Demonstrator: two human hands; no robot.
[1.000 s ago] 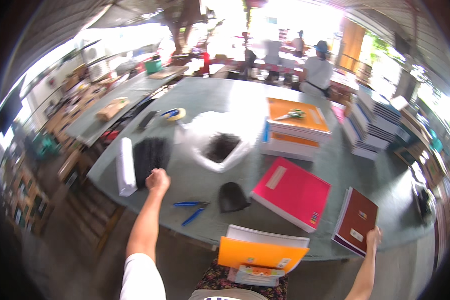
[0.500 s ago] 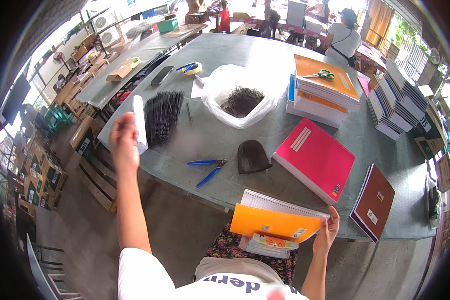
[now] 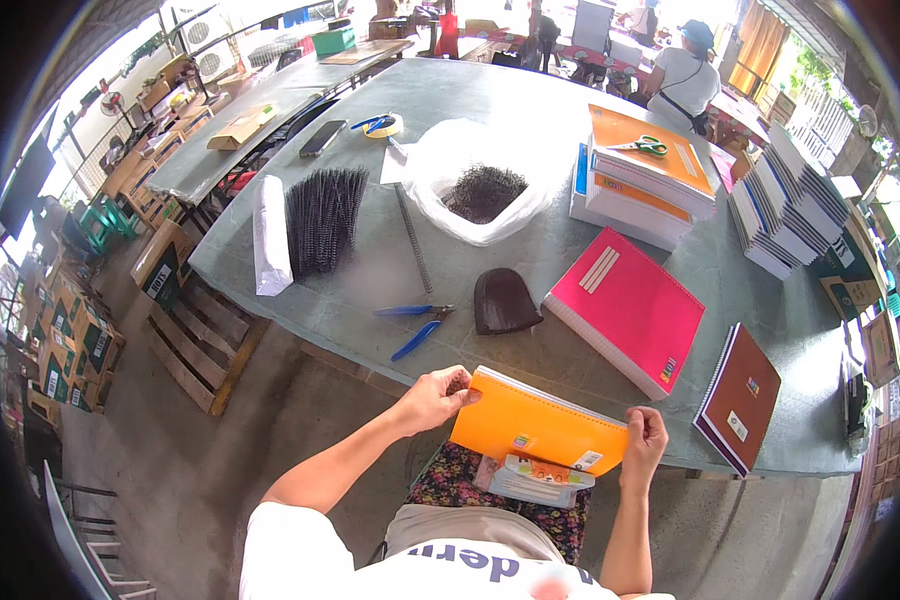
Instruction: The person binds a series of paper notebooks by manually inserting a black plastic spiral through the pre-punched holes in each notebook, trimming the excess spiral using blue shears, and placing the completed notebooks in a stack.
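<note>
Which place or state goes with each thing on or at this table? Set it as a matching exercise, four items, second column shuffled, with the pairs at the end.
Things
1. Scissors
2. Pliers
3. Orange notebook
4. Brown notebook

Places and states
A. Held between the left hand and the right hand
B. To the right of the pink notebook
C. On top of a stack of books
D. Lying on the table, blue handles spread apart

Right pairs: 1-C, 2-D, 3-A, 4-B
</note>
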